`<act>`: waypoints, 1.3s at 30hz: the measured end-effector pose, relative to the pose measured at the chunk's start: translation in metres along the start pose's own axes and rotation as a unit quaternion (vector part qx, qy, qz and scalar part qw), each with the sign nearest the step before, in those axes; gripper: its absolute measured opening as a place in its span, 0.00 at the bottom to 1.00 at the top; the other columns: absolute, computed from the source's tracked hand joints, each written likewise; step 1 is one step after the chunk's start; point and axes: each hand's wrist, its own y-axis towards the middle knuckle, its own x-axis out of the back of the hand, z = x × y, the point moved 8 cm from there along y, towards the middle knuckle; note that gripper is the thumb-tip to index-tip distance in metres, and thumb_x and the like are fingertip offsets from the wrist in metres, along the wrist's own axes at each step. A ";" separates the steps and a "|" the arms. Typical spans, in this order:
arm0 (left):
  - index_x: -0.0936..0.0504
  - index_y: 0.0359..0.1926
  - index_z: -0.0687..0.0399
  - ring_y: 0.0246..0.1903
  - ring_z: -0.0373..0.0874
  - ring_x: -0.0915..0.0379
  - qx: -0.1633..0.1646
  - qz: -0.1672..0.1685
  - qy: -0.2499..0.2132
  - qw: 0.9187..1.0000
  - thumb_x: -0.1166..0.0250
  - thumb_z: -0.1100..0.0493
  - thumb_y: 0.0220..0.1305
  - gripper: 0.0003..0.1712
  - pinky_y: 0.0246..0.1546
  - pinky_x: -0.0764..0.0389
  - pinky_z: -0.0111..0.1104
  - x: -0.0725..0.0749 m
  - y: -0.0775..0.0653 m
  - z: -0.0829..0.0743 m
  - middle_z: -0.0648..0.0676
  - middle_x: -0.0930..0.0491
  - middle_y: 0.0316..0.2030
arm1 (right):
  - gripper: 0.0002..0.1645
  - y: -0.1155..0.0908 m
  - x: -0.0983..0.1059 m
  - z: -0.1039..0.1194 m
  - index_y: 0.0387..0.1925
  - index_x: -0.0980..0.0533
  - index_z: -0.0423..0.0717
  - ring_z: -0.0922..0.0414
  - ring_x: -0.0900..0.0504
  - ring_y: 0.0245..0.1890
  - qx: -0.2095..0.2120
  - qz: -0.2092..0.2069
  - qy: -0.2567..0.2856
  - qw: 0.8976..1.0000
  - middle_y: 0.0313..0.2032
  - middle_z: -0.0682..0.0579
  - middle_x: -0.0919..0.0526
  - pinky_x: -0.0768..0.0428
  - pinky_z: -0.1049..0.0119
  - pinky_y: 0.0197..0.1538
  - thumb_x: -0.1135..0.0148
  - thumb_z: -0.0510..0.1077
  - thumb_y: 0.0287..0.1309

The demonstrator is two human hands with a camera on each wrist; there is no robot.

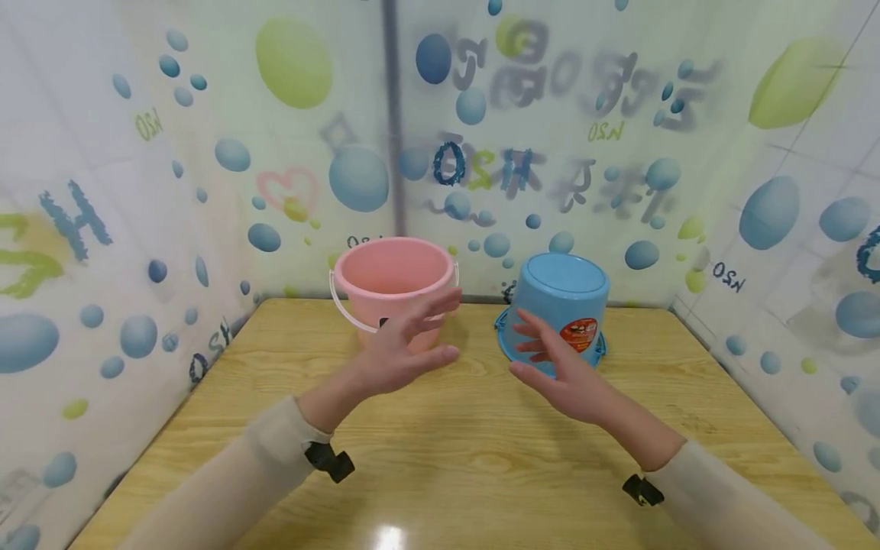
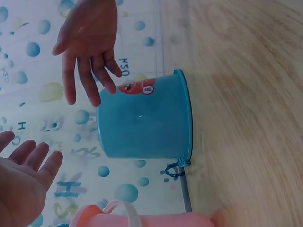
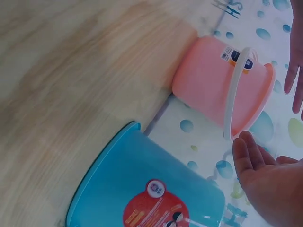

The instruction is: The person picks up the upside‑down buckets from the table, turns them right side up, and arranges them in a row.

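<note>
A pink bucket stands upright at the back of the table, its white handle hanging down on the left. To its right a blue bucket sits upside down, rim on the tabletop, with a red label facing front. My left hand is held in the air in front of the pink bucket, fingers extended and holding nothing. Before the blue bucket, my right hand is also raised with fingers apart and nothing in it. The palms face each other across a gap; both appear in the left wrist view.
The wooden table runs back to a wall curtain printed with bubbles and letters. Similar sheeting closes off the left and right sides. Each wrist wears a small black camera, such as the left one.
</note>
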 end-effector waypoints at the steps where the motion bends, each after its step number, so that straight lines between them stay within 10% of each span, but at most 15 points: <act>1: 0.37 0.85 0.54 0.81 0.60 0.35 0.001 0.010 0.000 1.000 0.29 0.33 0.73 0.52 0.79 0.29 0.58 -0.007 0.000 0.001 0.58 0.33 0.82 | 0.46 -0.005 0.001 -0.002 0.90 0.51 0.54 0.39 0.22 0.74 0.001 0.000 -0.005 1.000 0.82 0.41 0.33 0.21 0.33 0.71 0.39 0.50 0.83; 12: 0.38 0.87 0.44 0.82 0.54 0.36 0.048 0.082 0.005 0.995 0.24 0.53 0.72 0.49 0.80 0.28 0.51 -0.060 0.007 0.025 0.52 0.35 0.84 | 0.47 -0.046 0.040 -0.024 0.89 0.49 0.50 0.38 0.20 0.70 -0.014 -0.037 -0.081 0.996 0.77 0.39 0.28 0.16 0.59 0.65 0.36 0.47 0.81; 25: 0.45 0.89 0.45 0.84 0.52 0.40 0.117 0.132 0.057 0.983 0.23 0.44 0.71 0.56 0.81 0.31 0.50 -0.092 0.030 0.085 0.50 0.44 0.87 | 0.57 -0.066 0.075 -0.089 0.89 0.59 0.41 0.26 0.26 0.72 -0.114 -0.027 -0.096 0.989 0.80 0.28 0.38 0.20 0.26 0.65 0.35 0.55 0.80; 39: 0.59 0.91 0.37 0.89 0.56 0.57 0.240 0.162 0.101 0.952 0.20 0.35 0.64 0.71 0.85 0.43 0.59 -0.103 0.064 0.166 0.52 0.54 0.90 | 0.78 -0.054 0.080 -0.153 0.85 0.72 0.29 0.15 0.43 0.76 -0.200 0.062 -0.109 0.972 0.82 0.17 0.59 0.33 0.21 0.73 0.25 0.59 0.69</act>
